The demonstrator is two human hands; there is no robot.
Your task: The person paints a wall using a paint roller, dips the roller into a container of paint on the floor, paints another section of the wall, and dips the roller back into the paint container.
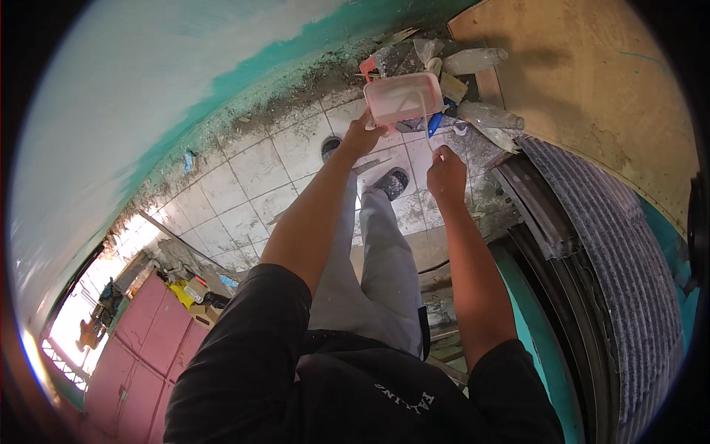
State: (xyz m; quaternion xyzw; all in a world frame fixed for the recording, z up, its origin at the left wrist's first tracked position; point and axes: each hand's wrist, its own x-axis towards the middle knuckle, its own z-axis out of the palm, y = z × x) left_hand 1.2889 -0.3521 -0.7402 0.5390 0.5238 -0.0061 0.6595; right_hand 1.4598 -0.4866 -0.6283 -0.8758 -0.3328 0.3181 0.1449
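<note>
My left hand [363, 136] grips the near left corner of a translucent plastic container [396, 100] with a pinkish rim and whitish contents that I cannot make out. Pinched in the closed fingers of my right hand [447, 171] is the near end of a thin pale stick [426, 119], its far end inside the container. Just right of the container, a blue handle [435, 125] sticks out beside a yellowish block [454, 87]. Two cloudy bottles, one farther off [474, 61] and one nearer [491, 115], lie on their sides to the right.
Dirty white tiles [244, 172] cover the floor beneath my feet. A white and green wall [222, 83] runs along the left. To the right are corrugated sheets [604, 266] and a large tan board [588, 77]. Pink cabinets [144, 344] stand at the lower left, with assorted things on top.
</note>
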